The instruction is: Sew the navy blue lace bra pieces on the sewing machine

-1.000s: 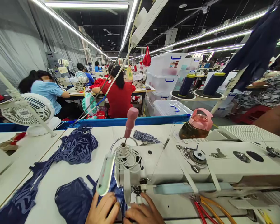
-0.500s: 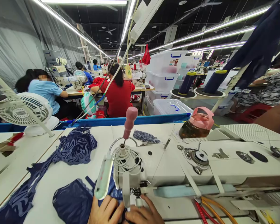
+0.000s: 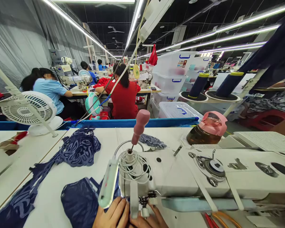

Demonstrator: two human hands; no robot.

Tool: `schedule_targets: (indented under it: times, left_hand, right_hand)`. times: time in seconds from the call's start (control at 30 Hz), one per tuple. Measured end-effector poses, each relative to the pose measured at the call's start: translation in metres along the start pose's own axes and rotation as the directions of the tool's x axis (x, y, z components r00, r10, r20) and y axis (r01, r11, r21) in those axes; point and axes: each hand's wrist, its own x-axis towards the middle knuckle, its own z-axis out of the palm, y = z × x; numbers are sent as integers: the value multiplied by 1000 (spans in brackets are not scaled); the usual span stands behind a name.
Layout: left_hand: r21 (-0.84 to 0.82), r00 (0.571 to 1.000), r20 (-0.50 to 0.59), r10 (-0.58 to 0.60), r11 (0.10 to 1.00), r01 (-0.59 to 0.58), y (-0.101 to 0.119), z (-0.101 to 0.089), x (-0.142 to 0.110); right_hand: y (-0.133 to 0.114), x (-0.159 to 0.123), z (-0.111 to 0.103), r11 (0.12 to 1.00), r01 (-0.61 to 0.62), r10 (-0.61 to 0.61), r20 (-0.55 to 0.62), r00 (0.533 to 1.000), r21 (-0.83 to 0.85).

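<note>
While the left hand [image 3: 112, 215] presses blue fabric [image 3: 117, 185] to the desk [image 3: 49, 177], its fingers bent and close together, the right hand [image 3: 148, 220] reaches under the head of the sewing machine [image 3: 180, 177]; whether its fingers grip anything cannot be told; a dark blue cup piece [image 3: 79, 202] lies just beside the left hand; the pink-handled screwdriver [image 3: 140, 126] stands tilted atop the machine.

The wearer's view has swung towards 9 o'clock; the left hand [image 3: 113, 213] and pink-lidded jug [image 3: 207, 128] appear further towards 3 o'clock
</note>
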Motion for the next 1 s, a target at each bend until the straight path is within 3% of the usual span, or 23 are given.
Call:
schedule_targets:
  times: [0.13, 0.23, 0.3, 0.4, 0.5, 0.57, 0.7, 0.8, 0.93, 1.0]
  left_hand:
    - [-8, 997, 47, 53, 999, -53, -12, -4, 14]
    - [-56, 994, -70, -89, 995, 85, -10, 2, 6]
    - [-122, 978, -101, -181, 978, 168, -5, 5, -3]
    - [-176, 979, 6, -205, 963, 203, -1, 4, -9]
    - [-201, 971, 65, -231, 950, 240, 0, -2, -6]
    - [-198, 972, 99, -213, 953, 229, -1, -4, -3]
    - [-79, 997, 61, -46, 996, 51, -4, -1, -7]
    - [-46, 998, 66, 21, 999, -18, -8, 4, -10]
    - [-88, 987, 161, 21, 996, -7, -17, 6, 1]
    - [-117, 989, 142, -32, 992, 49, -16, 7, 8]
  right_hand:
    - [2, 1, -10, 1000, -15, 17, 114, 993, -23]
    - [4, 1, -16, 999, -23, 27, 172, 985, -24]
    - [4, 5, -16, 1000, -15, 14, 125, 992, 7]
    - [2, 12, -11, 998, -29, 28, 14, 1000, 57]
    - [1, 10, -6, 995, -21, 20, 13, 1000, 100]
    - [2, 5, -3, 994, -42, 38, 42, 998, 105]
    - [3, -9, 3, 1000, -25, 25, 47, 999, -18]
    - [4, -13, 5, 999, -9, 12, 65, 998, -48]
    - [2, 0, 2, 997, -68, 69, 21, 997, -45]
    - [3, 11, -3, 996, -81, 81, 0, 997, -36]
